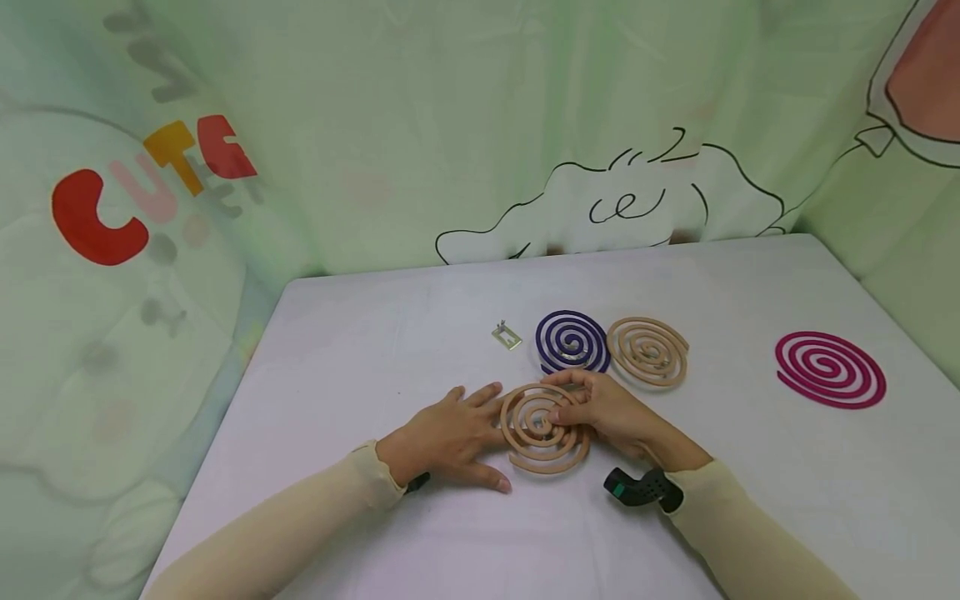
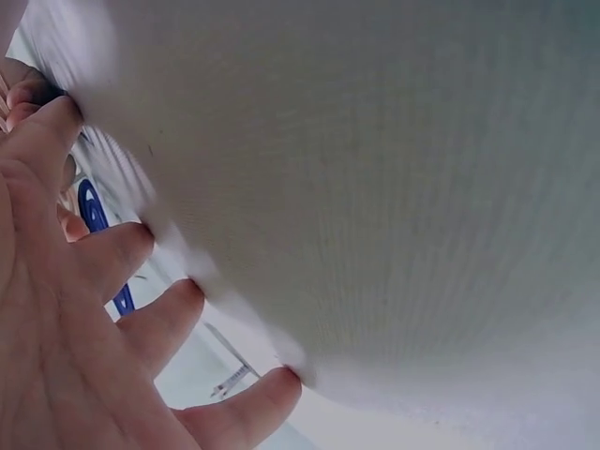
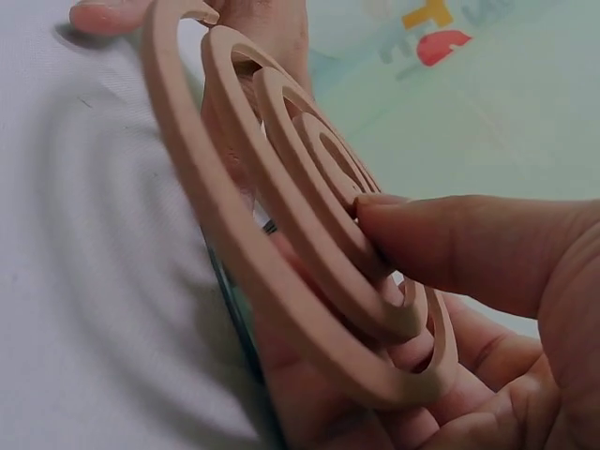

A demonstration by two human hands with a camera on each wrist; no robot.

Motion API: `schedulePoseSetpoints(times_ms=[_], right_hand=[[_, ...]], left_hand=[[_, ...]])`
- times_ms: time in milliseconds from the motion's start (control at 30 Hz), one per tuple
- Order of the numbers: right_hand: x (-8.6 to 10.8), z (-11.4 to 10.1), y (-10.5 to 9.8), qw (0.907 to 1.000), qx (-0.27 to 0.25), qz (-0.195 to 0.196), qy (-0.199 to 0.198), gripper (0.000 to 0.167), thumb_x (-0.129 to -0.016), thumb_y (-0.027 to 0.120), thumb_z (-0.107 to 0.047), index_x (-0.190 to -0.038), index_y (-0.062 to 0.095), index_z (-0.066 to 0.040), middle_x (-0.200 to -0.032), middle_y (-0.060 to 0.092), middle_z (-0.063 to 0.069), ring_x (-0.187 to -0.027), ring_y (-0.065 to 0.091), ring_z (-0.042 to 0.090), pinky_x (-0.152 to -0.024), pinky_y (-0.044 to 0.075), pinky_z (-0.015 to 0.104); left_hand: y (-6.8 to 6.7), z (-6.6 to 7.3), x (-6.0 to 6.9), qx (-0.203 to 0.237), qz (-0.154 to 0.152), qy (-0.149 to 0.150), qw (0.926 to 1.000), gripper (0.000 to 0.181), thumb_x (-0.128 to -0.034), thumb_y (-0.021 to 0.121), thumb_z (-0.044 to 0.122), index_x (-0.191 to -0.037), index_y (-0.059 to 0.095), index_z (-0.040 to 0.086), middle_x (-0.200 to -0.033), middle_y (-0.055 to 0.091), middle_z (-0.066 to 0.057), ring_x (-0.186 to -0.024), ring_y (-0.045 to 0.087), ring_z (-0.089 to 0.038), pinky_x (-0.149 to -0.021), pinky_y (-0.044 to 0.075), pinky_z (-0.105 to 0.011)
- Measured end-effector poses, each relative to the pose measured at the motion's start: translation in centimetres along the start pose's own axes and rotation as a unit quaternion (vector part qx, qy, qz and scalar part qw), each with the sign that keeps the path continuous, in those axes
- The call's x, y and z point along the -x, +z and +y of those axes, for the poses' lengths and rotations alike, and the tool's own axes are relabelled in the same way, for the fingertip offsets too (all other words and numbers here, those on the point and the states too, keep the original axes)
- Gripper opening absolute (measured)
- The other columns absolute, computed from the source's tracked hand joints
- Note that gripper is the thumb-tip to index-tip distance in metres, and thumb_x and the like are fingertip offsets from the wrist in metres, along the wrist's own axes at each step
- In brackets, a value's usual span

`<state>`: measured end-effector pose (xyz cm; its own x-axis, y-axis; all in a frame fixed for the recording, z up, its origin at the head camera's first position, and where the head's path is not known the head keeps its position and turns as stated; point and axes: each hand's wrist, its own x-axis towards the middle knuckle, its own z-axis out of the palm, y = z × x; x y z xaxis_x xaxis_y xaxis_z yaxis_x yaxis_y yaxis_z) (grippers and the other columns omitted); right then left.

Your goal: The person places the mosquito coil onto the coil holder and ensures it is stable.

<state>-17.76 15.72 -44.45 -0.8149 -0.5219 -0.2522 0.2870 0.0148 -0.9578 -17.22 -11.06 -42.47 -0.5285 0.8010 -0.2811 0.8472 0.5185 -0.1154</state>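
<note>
A tan mosquito coil [image 1: 546, 454] is held tilted above the table by my right hand [image 1: 618, 417], its thumb pressing near the centre and its fingers behind. The right wrist view shows the coil [image 3: 234, 225] close up, with the thumb on its inner rings. My left hand [image 1: 457, 433] lies spread on the cloth, fingertips touching it, some fingers partly covered by the coil. In the left wrist view the fingers [image 2: 164, 323] are straight and apart. Beneath the coil a thin, dark-edged flat piece [image 3: 230, 300] shows, mostly hidden.
Behind the hands lie a dark blue coil [image 1: 573, 340] and another tan coil [image 1: 648, 351], with metal bits showing through them. A small metal coil stand [image 1: 507, 335] sits to their left. A magenta coil [image 1: 830, 369] lies at the right on the white table [image 1: 345, 350].
</note>
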Motion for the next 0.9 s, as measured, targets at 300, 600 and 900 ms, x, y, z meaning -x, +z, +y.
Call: schedulePoseSetpoints(times_ms=[300,600,900], right_hand=[[0.01,-0.27,0.33,0.9999,-0.009,-0.005,0.002,0.061,-0.095,0.067,0.006,-0.146,0.034,0.016,-0.085,0.074,0.01,-0.064,0.071,0.013,-0.059,0.058,0.024],[-0.06,0.08,0.13,0.9999,-0.016,0.005,0.004,0.061,-0.094,0.067,0.007,-0.145,0.035,0.016,-0.086,0.075,0.009,-0.065,0.071,0.013,-0.062,0.059,0.025],[-0.07,0.0,0.18,0.9999,-0.012,0.009,0.005,0.06,-0.094,0.067,0.006,-0.145,0.036,0.016,-0.084,0.074,0.008,-0.064,0.071,0.012,-0.061,0.058,0.025]], left_hand=[[0.02,-0.13,0.08,-0.01,-0.002,0.002,0.9999,0.088,-0.09,0.048,0.084,-0.164,0.029,0.042,-0.174,0.021,-0.002,-0.159,0.023,-0.031,-0.113,0.041,-0.06],[-0.01,-0.05,0.06,-0.004,0.0,0.005,1.0,0.087,-0.0899,0.048,0.084,-0.164,0.029,0.043,-0.174,0.021,-0.001,-0.159,0.023,-0.032,-0.112,0.041,-0.061],[-0.05,0.02,0.17,-0.014,-0.004,0.004,0.9999,0.086,-0.0904,0.046,0.085,-0.164,0.027,0.043,-0.175,0.017,-0.001,-0.159,0.021,-0.033,-0.113,0.041,-0.061]])
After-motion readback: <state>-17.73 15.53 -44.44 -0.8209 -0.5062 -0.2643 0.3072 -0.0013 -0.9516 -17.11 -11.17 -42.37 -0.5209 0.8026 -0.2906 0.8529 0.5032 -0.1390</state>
